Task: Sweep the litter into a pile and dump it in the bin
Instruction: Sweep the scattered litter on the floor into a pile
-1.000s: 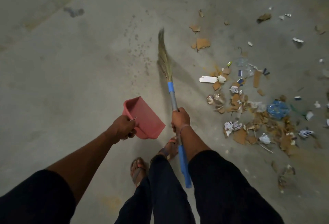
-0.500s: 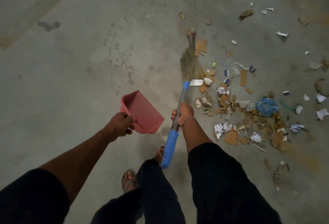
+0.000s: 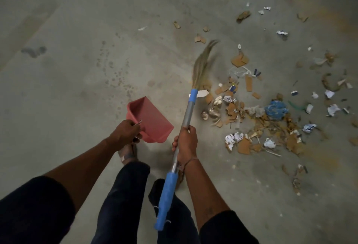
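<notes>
My right hand (image 3: 186, 143) grips the broom (image 3: 188, 112) mid-handle, bristles (blurred) at the left edge of the litter (image 3: 257, 119) scattered on the floor (image 3: 67, 69). My left hand (image 3: 126, 133) holds the pink dustpan (image 3: 151, 119), well apart.

Broom bristles (image 3: 202, 63) blurred; dustpan handle (image 3: 138, 127) seemingly hidden by fingers (image 3: 133, 122).

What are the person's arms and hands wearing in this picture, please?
Both arms wear short dark sleeves that end above the elbow, leaving the forearms bare. The right hand has a thin thread band at its wrist. The left hand wears no glove; neither does the right.
</notes>
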